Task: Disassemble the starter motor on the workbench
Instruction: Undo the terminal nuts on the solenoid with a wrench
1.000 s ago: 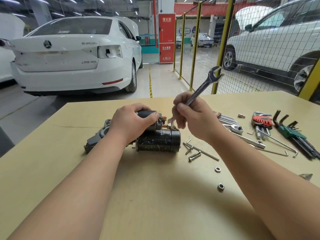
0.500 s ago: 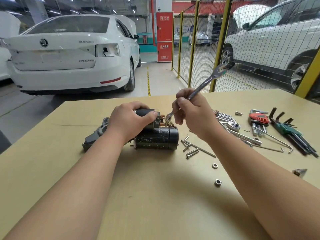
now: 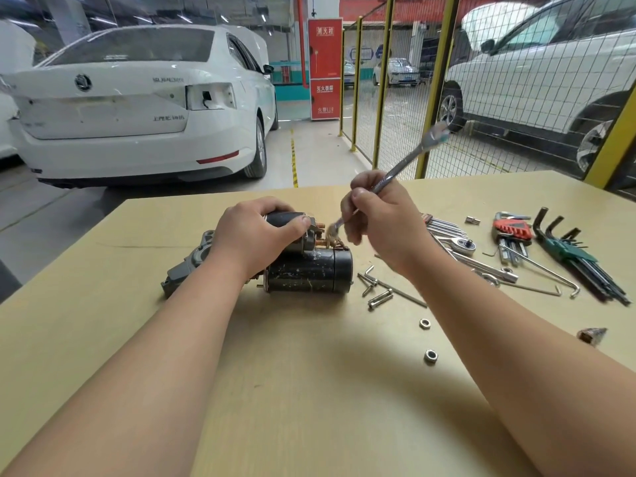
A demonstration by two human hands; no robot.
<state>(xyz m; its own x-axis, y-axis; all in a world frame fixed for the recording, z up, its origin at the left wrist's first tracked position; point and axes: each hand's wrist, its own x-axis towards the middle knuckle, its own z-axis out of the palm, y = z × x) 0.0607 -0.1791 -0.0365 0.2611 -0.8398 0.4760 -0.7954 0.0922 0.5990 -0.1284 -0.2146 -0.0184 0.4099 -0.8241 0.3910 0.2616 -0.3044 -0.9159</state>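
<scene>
WORKSHOP BENCH: A starter motor (image 3: 306, 270) lies on its side near the middle of the table (image 3: 309, 390). Its long axis runs left to right, with the grey nose housing (image 3: 187, 266) to the person's left and the black end cap (image 3: 344, 270) to the right.

The left hand (image 3: 261, 232) bears down from above, its grip curled over the solenoid (image 3: 285, 218) that rides on top of the motor body. The thumb lies at the solenoid's right-hand end. Just beyond that thumb, two copper terminal studs (image 3: 320, 242) point rightward toward the right hand (image 3: 382, 222), which is the nearer of the two hands to them.

That hand's grip is closed around the middle of a combination wrench (image 3: 402, 165), the shaft pinched between thumb and curled fingers. The wrench slants from its lower head at the studs up and away to the right. Its open-ended head is blurred in the air beyond the table's far edge. The lower head is blurred too, so whether it sits squarely on a nut cannot be told.

The work in hand appears to be loosening a terminal nut. Since the studs lie along the motor's axis, the wrench would need to swing in a plane across that axis, with the left hand resisting any roll.

Two loose nuts (image 3: 425, 323), bolts (image 3: 380, 299) and hex keys (image 3: 578, 256) lie on the table to the right.
</scene>
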